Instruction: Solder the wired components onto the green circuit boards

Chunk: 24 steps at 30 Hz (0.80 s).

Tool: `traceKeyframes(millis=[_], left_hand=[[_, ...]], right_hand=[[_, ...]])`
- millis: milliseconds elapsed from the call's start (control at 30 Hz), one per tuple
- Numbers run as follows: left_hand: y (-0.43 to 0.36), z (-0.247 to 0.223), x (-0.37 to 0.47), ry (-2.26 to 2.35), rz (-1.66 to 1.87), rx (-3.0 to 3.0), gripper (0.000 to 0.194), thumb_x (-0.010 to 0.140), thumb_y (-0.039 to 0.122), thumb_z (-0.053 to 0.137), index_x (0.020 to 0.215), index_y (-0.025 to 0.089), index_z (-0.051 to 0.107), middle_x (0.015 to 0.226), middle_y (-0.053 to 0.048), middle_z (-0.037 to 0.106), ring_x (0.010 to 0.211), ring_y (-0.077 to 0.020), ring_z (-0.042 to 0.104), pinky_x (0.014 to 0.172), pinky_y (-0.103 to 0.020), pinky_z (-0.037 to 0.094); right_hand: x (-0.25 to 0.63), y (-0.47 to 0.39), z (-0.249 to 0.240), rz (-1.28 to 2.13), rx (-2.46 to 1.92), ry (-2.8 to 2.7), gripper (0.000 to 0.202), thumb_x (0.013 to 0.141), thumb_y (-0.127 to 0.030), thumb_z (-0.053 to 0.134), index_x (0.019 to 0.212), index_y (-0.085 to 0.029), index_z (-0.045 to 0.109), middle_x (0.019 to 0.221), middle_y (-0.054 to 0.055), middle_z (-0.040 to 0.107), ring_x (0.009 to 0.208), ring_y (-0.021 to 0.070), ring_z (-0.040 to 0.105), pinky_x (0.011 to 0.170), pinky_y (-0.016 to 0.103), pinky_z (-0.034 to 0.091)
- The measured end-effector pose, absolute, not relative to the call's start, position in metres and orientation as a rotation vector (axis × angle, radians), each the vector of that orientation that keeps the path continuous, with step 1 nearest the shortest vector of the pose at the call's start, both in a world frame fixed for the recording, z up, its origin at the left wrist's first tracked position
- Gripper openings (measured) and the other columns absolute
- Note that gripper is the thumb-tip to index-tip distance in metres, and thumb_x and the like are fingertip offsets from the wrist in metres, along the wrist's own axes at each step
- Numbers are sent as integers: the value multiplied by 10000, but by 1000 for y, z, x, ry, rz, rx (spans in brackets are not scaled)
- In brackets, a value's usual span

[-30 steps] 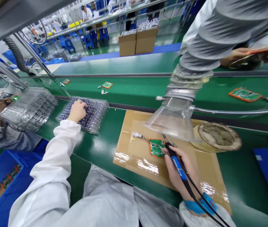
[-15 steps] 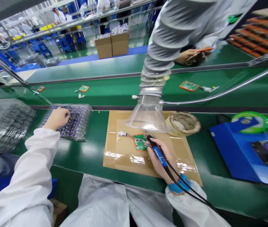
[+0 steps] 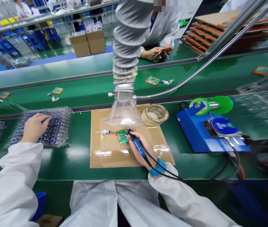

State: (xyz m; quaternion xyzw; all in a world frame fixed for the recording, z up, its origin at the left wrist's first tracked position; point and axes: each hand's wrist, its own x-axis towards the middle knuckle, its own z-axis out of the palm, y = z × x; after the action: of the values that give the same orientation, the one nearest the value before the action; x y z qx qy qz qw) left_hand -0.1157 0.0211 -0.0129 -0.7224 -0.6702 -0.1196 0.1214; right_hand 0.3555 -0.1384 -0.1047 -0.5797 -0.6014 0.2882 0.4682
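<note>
My left hand: it is over the clear flat plastic tray with small blue parts, its fingertips close together; I cannot tell if they hold a part
My right hand: it is closed around the slim blue and black pen-shaped tool
Square green circuit board with orange rim: it lies on the shiny brown cardboard sheet, just beside my right fingers
Clear plastic funnel: it hangs above the far part of this sheet

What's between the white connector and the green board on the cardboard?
In the head view, a thin dark wire runs over the cardboard from the connector to the board.
</note>
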Motion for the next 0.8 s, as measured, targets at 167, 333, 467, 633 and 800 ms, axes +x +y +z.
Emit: traceKeyframes(millis=[167, 333, 467, 633, 800], left_hand=[[19, -11, -81, -2144, -1122, -2043, 233, 800, 467, 665, 792, 236, 691, 969, 45, 763, 987, -193, 684, 1007, -390, 548], [-23, -21, 23, -2466, -1788, -2449, 249, 754, 413, 785, 825, 194, 692, 895, -54, 791, 836, -207, 743, 852, -377, 607], [-65, -46, 114, -2620, -1512, -3148, 261, 764, 403, 787, 820, 158, 717, 776, -88, 778, 687, -195, 724, 708, -330, 600], [-87, -60, 161, -2433, -1279, -3406, 181, 817, 351, 736, 781, 174, 750, 755, -52, 766, 697, -173, 710, 657, -268, 563], [-88, -55, 159, -2387, -1121, -3475, 161, 836, 335, 726, 751, 200, 752, 763, -40, 768, 721, -181, 716, 695, -285, 573]], right_hand=[[355, -138, -102, 710, -1415, -1473, 330, 962, -330, 603, 1280, -242, 590, 1115, 82, 784, 1028, 234, 770, 914, 377, 614], [356, -138, -102, 680, -1406, -1476, 328, 959, -321, 615, 1278, -245, 595, 1130, 75, 781, 1053, 234, 761, 941, 384, 604], [350, -146, -99, 682, -1348, -1485, 368, 941, -330, 655, 1293, -253, 581, 1171, 78, 768, 1098, 238, 743, 994, 409, 583], [327, -157, -89, 835, -1222, -1226, 359, 908, -319, 721, 1239, -267, 591, 1083, 51, 771, 990, 203, 755, 941, 392, 610], [315, -154, -84, 895, -1208, -1038, 300, 881, -339, 746, 1142, -266, 617, 921, 9, 761, 820, 173, 751, 794, 344, 643]])
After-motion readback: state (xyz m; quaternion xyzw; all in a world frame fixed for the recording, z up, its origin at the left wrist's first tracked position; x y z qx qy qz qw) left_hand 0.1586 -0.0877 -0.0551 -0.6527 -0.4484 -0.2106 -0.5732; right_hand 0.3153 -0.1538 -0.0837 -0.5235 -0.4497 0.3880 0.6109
